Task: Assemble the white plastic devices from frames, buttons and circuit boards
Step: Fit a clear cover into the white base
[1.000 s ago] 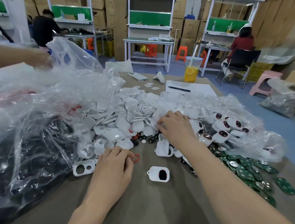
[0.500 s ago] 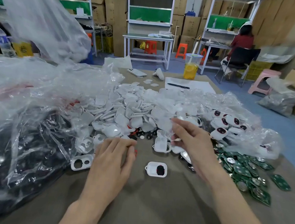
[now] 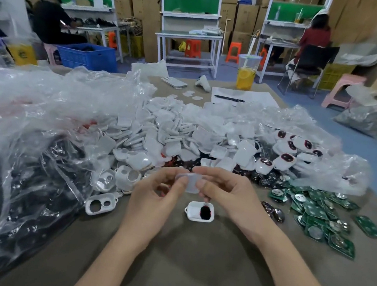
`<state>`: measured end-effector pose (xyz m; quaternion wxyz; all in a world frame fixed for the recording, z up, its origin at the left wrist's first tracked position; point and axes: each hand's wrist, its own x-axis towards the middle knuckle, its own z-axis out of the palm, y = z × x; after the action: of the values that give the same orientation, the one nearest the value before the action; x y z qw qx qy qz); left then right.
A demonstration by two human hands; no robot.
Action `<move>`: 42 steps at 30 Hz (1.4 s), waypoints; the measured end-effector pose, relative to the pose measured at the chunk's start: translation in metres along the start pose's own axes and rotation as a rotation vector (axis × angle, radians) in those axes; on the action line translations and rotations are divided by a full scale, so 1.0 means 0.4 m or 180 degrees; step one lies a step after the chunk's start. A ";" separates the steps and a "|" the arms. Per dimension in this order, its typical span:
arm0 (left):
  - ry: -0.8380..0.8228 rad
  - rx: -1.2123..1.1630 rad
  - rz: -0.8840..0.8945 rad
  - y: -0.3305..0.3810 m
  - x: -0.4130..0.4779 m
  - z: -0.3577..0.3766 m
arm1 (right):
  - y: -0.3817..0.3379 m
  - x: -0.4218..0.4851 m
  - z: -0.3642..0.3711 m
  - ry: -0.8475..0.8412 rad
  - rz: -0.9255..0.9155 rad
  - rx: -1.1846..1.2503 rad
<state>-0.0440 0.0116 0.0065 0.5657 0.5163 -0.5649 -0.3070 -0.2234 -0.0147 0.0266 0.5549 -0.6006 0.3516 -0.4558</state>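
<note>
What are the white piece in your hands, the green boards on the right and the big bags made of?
White piece: probably moulded plastic, matt and faintly translucent at its edge. Green boards: seemingly circuit-board laminate, glossy green coat, shiny metal discs on them. Bags: thin clear plastic film, crinkled, catching glints.

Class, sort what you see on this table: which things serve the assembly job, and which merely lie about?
Job: white plastic piece pinched by left hand and right hand; frame with dark insert; empty frame; circuit boards; white parts pile.
Lying about: drink cup; phone; pen; paper.
</note>
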 end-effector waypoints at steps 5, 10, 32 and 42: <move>-0.0031 -0.0148 0.0004 -0.010 0.009 -0.004 | 0.006 0.007 -0.010 0.0033 0.0012 0.0037; -0.0019 -0.0211 -0.0014 -0.006 0.010 -0.003 | 0.008 0.010 -0.011 -0.0028 0.0025 0.0222; -0.0125 -0.0315 -0.0011 -0.001 0.000 -0.005 | 0.008 0.008 -0.012 0.0159 0.0102 0.0008; -0.0050 -0.0189 -0.0006 0.003 0.000 -0.005 | 0.023 0.016 -0.016 0.0136 0.0055 0.0355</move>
<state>-0.0424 0.0122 0.0081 0.5761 0.4974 -0.5595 -0.3282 -0.2263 -0.0241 0.0183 0.5839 -0.5558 0.3426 -0.4825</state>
